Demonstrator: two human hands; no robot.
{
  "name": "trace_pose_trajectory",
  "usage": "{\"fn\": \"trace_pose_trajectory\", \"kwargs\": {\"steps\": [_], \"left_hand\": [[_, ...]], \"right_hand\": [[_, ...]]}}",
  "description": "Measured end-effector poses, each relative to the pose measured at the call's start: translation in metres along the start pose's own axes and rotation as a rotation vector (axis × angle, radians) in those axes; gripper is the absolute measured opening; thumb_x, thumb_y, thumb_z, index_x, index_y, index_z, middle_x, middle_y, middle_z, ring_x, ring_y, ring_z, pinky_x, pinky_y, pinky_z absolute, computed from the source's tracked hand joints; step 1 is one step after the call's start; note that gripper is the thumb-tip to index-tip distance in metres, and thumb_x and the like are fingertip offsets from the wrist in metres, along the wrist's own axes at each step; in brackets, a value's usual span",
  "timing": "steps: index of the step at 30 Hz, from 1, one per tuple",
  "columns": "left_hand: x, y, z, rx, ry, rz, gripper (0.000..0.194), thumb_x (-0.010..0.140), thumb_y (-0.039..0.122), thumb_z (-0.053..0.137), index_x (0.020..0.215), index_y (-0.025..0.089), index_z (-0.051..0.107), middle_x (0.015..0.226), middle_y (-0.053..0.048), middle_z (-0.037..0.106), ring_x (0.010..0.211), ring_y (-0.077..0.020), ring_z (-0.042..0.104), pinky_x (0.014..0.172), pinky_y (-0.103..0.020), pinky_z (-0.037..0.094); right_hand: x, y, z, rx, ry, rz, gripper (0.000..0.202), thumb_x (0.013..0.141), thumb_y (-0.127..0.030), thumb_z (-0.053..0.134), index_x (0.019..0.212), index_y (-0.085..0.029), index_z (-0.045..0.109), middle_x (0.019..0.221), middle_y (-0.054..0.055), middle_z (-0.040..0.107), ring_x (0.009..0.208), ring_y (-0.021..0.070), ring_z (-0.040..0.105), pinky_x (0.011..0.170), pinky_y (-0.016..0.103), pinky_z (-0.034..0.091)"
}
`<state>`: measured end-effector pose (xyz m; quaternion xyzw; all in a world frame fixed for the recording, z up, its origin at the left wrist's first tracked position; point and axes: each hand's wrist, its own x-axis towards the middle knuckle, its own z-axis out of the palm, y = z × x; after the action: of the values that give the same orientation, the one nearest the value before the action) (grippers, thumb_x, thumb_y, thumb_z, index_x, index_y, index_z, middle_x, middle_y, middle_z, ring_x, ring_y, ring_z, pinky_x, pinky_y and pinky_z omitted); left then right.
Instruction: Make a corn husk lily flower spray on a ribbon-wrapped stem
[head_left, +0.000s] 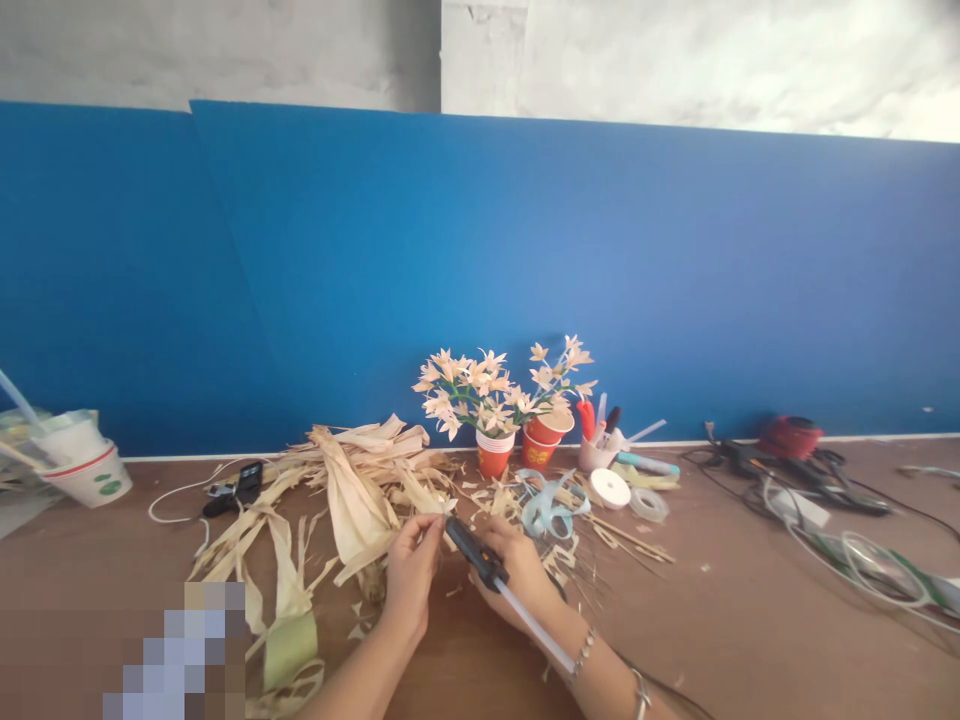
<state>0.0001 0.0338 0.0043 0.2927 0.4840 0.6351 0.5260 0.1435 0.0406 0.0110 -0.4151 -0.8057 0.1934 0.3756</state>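
Observation:
My right hand (514, 565) is wrapped round a black glue gun (476, 553), with a long whitish glue stick (534, 628) out of its back end. The gun's tip points up and left, close to the fingertips of my left hand (412, 570). Those fingers are pinched together, and a small pale petal-like piece (442, 506) shows at their tips. Behind my hands, pale flowers (476, 385) on green stems stand in a red cup (495, 457). More flowers rise by a second red cup (541, 445) to its right.
Dried husks (352, 500) spread across the left middle of the table (750, 620). Blue ribbon (551, 505), a white spool (610, 488) and a tool cup (598, 455) lie right of centre. Cables and a red object (791, 437) are far right, white cups (90, 472) far left.

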Motion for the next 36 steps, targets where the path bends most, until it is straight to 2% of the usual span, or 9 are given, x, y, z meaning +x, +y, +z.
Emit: {"fn": "trace_pose_trajectory", "kwargs": {"steps": [36], "left_hand": [[0.0021, -0.0035, -0.0021, 0.018, -0.006, 0.021, 0.044, 0.058, 0.055, 0.072, 0.073, 0.015, 0.059, 0.042, 0.012, 0.029, 0.039, -0.0033, 0.021, 0.039, -0.017, 0.013]], "right_hand": [[-0.0009, 0.0020, 0.0010, -0.001, -0.002, 0.004, 0.014, 0.059, -0.003, 0.053, 0.061, -0.018, 0.053, 0.075, 0.002, 0.053, 0.063, 0.0136, 0.055, 0.058, 0.022, 0.043]]}}
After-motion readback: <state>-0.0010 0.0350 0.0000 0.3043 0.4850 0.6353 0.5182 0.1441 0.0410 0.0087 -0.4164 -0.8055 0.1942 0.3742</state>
